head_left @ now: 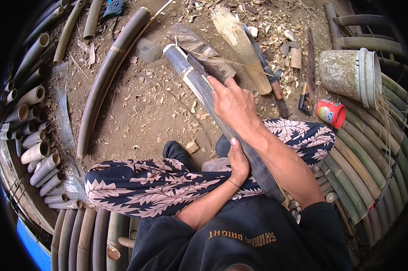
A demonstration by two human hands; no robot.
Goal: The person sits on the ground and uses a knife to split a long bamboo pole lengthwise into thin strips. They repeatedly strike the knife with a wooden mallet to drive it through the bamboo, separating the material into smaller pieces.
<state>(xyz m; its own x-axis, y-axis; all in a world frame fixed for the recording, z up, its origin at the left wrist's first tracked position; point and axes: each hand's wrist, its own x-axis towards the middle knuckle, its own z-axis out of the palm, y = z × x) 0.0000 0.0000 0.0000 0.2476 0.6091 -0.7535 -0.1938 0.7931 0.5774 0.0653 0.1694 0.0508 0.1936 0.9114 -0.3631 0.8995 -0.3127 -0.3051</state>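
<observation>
Nearest the camera is a black shirt [240, 235], and just beyond it a pair of crossed legs in leaf-patterned trousers [145, 185]. Across the lap lies a long dark bamboo piece [204, 90], running from the person's right hip up and away to a cut end over the dirt ground [136, 113]. Both hands are on it. The left hand [238, 162] is clenched around the near part, thumb on top, pinning it against the lap. The right hand [233, 104] presses on the middle part with fingers stretched along it; whether it grips a strip or blade underneath I cannot tell.

That bamboo piece looks stiff and fairly heavy for its length, with a smooth skin that may slip and split edges that could cut, so it seems best held around the whole stem near the lap, away from the frayed far end.

Beside it on the ground lie a pale split log [240, 45], a knife [272, 81] and a small saw [309, 77]. To the right stand a tipped grey bucket [348, 72] and a red can [330, 113]. Cut bamboo tubes [37, 153] are stacked at the left, wood chips scattered between
</observation>
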